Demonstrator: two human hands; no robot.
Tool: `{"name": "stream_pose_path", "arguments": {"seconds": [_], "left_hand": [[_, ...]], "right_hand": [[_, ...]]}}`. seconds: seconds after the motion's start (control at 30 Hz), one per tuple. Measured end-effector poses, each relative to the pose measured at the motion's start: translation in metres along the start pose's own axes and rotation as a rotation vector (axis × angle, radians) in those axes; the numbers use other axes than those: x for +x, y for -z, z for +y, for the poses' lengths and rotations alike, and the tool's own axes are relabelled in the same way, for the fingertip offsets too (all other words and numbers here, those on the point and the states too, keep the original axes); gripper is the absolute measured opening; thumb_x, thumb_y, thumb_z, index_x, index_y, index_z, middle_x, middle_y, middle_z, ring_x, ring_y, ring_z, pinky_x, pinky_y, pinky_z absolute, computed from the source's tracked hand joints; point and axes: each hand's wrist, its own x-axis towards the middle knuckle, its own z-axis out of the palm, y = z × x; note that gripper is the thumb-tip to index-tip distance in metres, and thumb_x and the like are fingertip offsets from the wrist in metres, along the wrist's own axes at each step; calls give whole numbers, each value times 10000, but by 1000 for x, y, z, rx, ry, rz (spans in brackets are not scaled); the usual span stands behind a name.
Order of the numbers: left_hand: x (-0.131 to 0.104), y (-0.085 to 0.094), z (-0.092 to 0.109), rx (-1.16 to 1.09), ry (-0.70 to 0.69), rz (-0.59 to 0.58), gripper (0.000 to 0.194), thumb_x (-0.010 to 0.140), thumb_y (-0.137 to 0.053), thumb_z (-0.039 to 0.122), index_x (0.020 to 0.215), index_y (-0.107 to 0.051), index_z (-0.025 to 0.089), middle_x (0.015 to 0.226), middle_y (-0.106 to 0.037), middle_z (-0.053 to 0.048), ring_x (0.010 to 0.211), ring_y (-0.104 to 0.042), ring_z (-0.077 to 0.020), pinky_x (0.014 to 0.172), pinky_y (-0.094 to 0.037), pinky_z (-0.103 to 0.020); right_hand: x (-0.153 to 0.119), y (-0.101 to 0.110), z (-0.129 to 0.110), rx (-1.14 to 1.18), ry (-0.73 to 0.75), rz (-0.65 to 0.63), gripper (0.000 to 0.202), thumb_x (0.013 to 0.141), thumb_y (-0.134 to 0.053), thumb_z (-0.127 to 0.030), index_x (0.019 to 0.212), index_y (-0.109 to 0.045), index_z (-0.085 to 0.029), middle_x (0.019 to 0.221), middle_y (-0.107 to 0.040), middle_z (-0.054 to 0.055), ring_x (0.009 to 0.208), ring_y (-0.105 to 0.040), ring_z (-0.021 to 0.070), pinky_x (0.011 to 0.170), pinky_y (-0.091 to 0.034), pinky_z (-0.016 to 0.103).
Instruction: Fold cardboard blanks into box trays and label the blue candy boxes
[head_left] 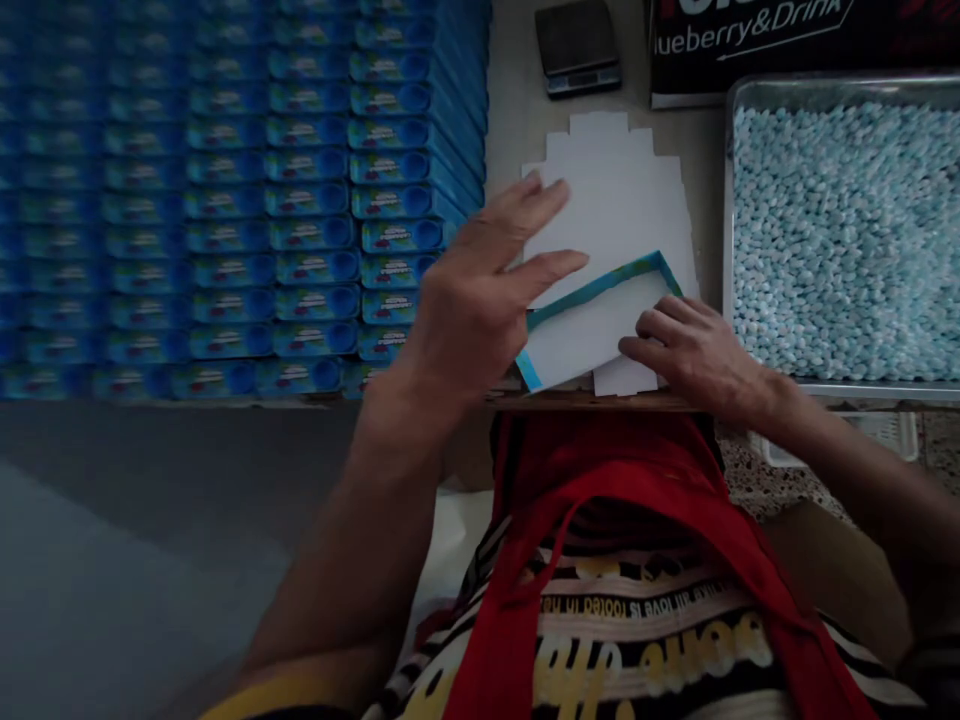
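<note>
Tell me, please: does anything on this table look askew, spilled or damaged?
The partly folded carton is slanted over the flat white cardboard, out of line with it. The right hand touches it, so handling may explain this. The pale-blue pellets look contained in the metal tray.

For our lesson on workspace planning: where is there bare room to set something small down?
Narrow bare strips of table show between the blue packs and dark device, and between white cardboard and metal tray, in front of the black box. Packs and tray crowd the sides; the left hand, right hand and open carton crowd the near edge.
</note>
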Motion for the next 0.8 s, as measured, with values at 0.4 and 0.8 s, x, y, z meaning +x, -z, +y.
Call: {"name": "stream_pose_path", "arguments": {"seconds": [0.4, 0.8], "left_hand": [[-40, -73, 10, -88, 510, -279, 335, 1095, -465, 405, 965, -697, 200, 871, -728, -73, 832, -653, -252, 729, -409, -351], [-81, -79, 14, 10, 214, -50, 219, 1057, -553, 351, 1041, -727, 218, 1073, -699, -125, 1056, -616, -286, 935, -452, -436]], "right_hand": [[34, -40, -15, 352, -397, 62, 197, 1065, -511, -236, 1019, -701, -206, 1055, -687, 85, 994, -559, 238, 872, -436, 374], [1, -56, -48, 94, -350, -9, 247, 1046, -573, -262, 1274, -667, -284, 1290, -649, 94, 1220, -479, 285, 951, -375, 413]]}}
